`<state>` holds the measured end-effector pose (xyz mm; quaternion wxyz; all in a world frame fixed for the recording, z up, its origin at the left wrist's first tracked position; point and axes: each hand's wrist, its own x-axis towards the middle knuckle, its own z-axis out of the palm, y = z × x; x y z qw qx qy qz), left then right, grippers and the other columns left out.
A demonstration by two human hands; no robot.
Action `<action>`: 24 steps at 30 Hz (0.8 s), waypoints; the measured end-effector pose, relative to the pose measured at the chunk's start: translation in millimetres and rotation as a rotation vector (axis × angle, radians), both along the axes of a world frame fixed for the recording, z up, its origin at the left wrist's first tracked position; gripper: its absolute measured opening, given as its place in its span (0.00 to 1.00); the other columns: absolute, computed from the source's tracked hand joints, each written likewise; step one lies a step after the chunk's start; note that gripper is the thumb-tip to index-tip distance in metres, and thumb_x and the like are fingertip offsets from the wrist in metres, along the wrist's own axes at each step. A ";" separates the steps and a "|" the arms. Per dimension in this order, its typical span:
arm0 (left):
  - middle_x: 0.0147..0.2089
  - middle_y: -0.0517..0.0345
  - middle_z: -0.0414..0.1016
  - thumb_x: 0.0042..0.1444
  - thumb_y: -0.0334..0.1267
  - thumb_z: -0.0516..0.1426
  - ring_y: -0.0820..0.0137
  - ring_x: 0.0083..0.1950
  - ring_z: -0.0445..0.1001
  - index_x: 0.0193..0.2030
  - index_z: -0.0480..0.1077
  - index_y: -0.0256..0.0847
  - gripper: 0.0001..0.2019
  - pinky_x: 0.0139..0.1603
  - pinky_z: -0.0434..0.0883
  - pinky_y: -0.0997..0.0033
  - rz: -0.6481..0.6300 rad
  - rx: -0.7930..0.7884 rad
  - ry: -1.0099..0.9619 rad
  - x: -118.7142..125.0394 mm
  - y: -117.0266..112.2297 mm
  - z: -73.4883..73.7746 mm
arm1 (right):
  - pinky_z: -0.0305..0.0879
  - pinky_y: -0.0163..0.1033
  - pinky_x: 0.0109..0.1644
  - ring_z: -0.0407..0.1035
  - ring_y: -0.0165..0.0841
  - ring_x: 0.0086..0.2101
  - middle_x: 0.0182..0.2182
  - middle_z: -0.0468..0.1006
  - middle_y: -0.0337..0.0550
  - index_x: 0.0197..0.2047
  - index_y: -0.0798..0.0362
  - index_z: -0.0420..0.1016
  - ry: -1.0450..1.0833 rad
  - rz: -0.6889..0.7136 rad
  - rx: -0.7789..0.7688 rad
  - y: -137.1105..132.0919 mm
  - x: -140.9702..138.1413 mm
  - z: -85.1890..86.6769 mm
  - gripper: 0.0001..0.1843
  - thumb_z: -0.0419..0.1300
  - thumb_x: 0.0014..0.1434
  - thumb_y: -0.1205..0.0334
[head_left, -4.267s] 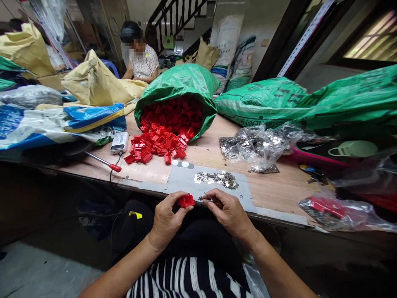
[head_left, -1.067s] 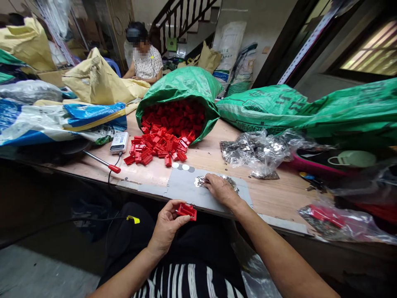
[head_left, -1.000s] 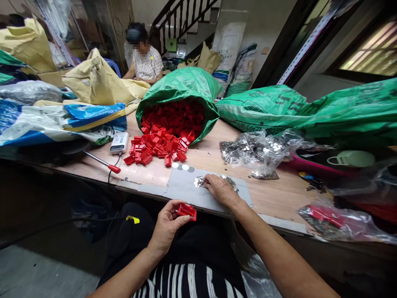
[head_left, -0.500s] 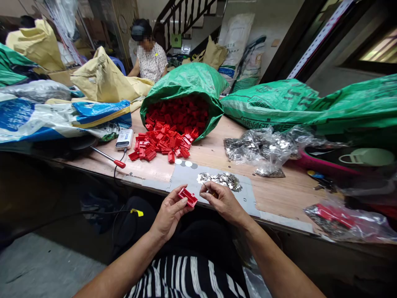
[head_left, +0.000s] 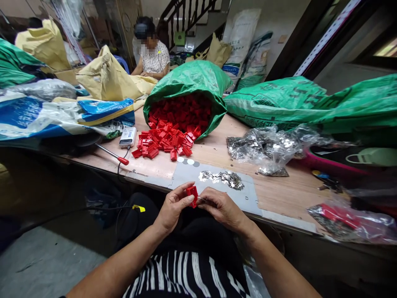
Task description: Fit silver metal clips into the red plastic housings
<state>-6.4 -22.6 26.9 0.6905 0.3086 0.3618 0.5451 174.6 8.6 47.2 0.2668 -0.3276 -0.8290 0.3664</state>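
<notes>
My left hand (head_left: 173, 203) grips a small red plastic block (head_left: 192, 195), held upright above the table's front edge. My right hand (head_left: 221, 209) pinches a thin metal piece (head_left: 201, 199) between thumb and fingers, right against the block. Just beyond my hands, a heap of small silver metal pieces (head_left: 221, 179) lies on a grey metal sheet (head_left: 189, 173). Many more red blocks spill in a pile (head_left: 164, 140) from the mouth of a green woven sack (head_left: 189, 78).
A wooden tabletop (head_left: 211, 155) runs across the view. On it lie a red-handled screwdriver (head_left: 122, 160), a white power bank (head_left: 127, 137) and a clear bag of metal pieces (head_left: 263, 149). Another bag with red parts (head_left: 338, 217) sits right. A co-worker (head_left: 151, 54) sits beyond.
My right hand has moved from the silver heap to the red block, now pinching a metal piece. My left hand has raised and turned the block upright. The whole view has shifted slightly.
</notes>
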 end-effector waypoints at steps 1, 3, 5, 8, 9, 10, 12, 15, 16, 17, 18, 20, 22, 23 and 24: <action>0.42 0.54 0.78 0.48 0.35 0.65 0.70 0.43 0.73 0.52 0.73 0.41 0.22 0.46 0.67 0.72 -0.004 0.019 0.024 0.0 0.1 -1.0 | 0.66 0.36 0.42 0.70 0.31 0.36 0.34 0.75 0.42 0.38 0.51 0.75 -0.004 -0.001 -0.013 -0.2 0.4 -0.6 0.05 0.57 0.62 0.62; 0.43 0.54 0.78 0.48 0.35 0.65 0.68 0.44 0.73 0.52 0.73 0.41 0.22 0.47 0.67 0.71 -0.012 0.044 0.055 -0.2 -0.1 -3.0 | 0.66 0.35 0.42 0.70 0.31 0.36 0.34 0.76 0.42 0.38 0.51 0.75 -0.003 -0.011 -0.042 -0.3 1.1 -2.3 0.06 0.58 0.62 0.61; 0.44 0.54 0.78 0.48 0.36 0.64 0.67 0.45 0.73 0.53 0.73 0.41 0.22 0.48 0.68 0.70 -0.011 0.056 0.079 -0.3 -0.6 -4.4 | 0.66 0.35 0.41 0.71 0.31 0.36 0.34 0.76 0.41 0.38 0.50 0.75 0.005 -0.020 -0.059 -0.7 1.6 -4.4 0.05 0.58 0.62 0.61; 0.45 0.54 0.78 0.49 0.37 0.64 0.66 0.46 0.73 0.53 0.73 0.41 0.22 0.48 0.68 0.69 0.000 0.085 0.129 -0.2 -1.4 -4.7 | 0.66 0.35 0.40 0.70 0.31 0.34 0.33 0.76 0.41 0.38 0.50 0.75 0.019 -0.036 -0.027 -1.8 1.7 -6.9 0.05 0.58 0.62 0.61; 0.45 0.54 0.78 0.49 0.37 0.64 0.66 0.46 0.73 0.53 0.73 0.42 0.22 0.48 0.68 0.69 0.003 0.095 0.150 -0.1 -1.5 -4.6 | 0.66 0.36 0.39 0.70 0.31 0.34 0.33 0.76 0.41 0.38 0.50 0.75 0.020 -0.041 -0.002 -2.2 1.6 -7.3 0.05 0.58 0.62 0.61; 0.46 0.54 0.78 0.50 0.37 0.64 0.66 0.46 0.73 0.53 0.73 0.42 0.22 0.48 0.68 0.70 0.005 0.102 0.169 0.0 -1.5 -4.5 | 0.66 0.36 0.39 0.70 0.31 0.34 0.33 0.76 0.42 0.37 0.50 0.75 0.019 -0.047 0.027 -2.7 1.3 -7.5 0.06 0.57 0.63 0.62; 0.47 0.54 0.77 0.49 0.38 0.64 0.66 0.47 0.73 0.53 0.73 0.42 0.22 0.48 0.68 0.70 0.014 0.106 0.196 0.4 -1.4 -4.3 | 0.66 0.37 0.40 0.69 0.32 0.34 0.33 0.75 0.43 0.37 0.50 0.75 0.006 -0.053 0.078 -3.4 0.7 -7.2 0.07 0.55 0.64 0.62; 0.47 0.54 0.78 0.49 0.39 0.64 0.65 0.46 0.73 0.52 0.73 0.42 0.22 0.48 0.69 0.70 0.019 0.102 0.203 1.0 -1.1 -4.8 | 0.66 0.38 0.41 0.69 0.33 0.36 0.34 0.75 0.44 0.38 0.49 0.75 -0.007 -0.041 0.085 -3.8 0.0 -6.8 0.08 0.53 0.64 0.62; 0.46 0.55 0.78 0.49 0.39 0.64 0.66 0.46 0.74 0.52 0.73 0.42 0.22 0.47 0.69 0.70 0.016 0.102 0.200 1.1 -1.1 -5.0 | 0.66 0.38 0.41 0.70 0.32 0.36 0.34 0.76 0.44 0.39 0.49 0.75 -0.001 -0.036 0.067 -3.7 0.0 -7.1 0.08 0.54 0.64 0.62; 0.45 0.55 0.78 0.48 0.39 0.64 0.66 0.45 0.74 0.52 0.73 0.43 0.21 0.47 0.69 0.71 0.013 0.103 0.197 1.0 -1.1 -5.2 | 0.66 0.37 0.41 0.70 0.32 0.36 0.35 0.76 0.43 0.39 0.49 0.74 0.008 -0.037 0.040 -3.5 0.3 -7.6 0.07 0.55 0.63 0.61; 0.45 0.55 0.78 0.48 0.39 0.64 0.66 0.45 0.74 0.51 0.74 0.43 0.21 0.46 0.69 0.71 0.011 0.105 0.195 0.8 -1.2 -5.3 | 0.66 0.37 0.41 0.70 0.32 0.35 0.34 0.76 0.42 0.39 0.50 0.74 0.021 -0.047 0.005 -3.2 0.8 -8.5 0.05 0.57 0.62 0.61; 0.43 0.55 0.78 0.48 0.39 0.64 0.67 0.43 0.74 0.51 0.73 0.43 0.21 0.46 0.69 0.72 0.010 0.111 0.199 0.3 -1.6 -5.4 | 0.64 0.35 0.37 0.68 0.30 0.32 0.33 0.75 0.40 0.38 0.50 0.73 0.047 -0.100 -0.085 -2.7 2.1 -10.7 0.04 0.60 0.60 0.61; 0.42 0.56 0.77 0.48 0.38 0.65 0.68 0.43 0.73 0.50 0.73 0.43 0.21 0.45 0.69 0.72 0.011 0.116 0.211 0.0 -2.2 -5.4 | 0.61 0.33 0.32 0.64 0.28 0.28 0.29 0.72 0.37 0.37 0.51 0.71 0.066 -0.169 -0.180 -2.4 3.5 -13.0 0.04 0.60 0.58 0.60; 0.41 0.56 0.77 0.48 0.38 0.65 0.69 0.42 0.73 0.50 0.73 0.43 0.21 0.45 0.69 0.73 0.010 0.120 0.215 0.1 -2.6 -5.4 | 0.59 0.32 0.30 0.61 0.27 0.26 0.27 0.70 0.35 0.36 0.51 0.69 0.077 -0.195 -0.218 -2.4 3.9 -14.0 0.05 0.60 0.58 0.59; 0.40 0.57 0.77 0.48 0.37 0.65 0.69 0.42 0.73 0.50 0.72 0.43 0.21 0.44 0.69 0.73 0.009 0.124 0.215 0.4 -2.9 -5.4 | 0.57 0.32 0.29 0.59 0.27 0.25 0.25 0.68 0.34 0.35 0.51 0.68 0.087 -0.214 -0.247 -2.5 4.2 -14.8 0.07 0.61 0.58 0.58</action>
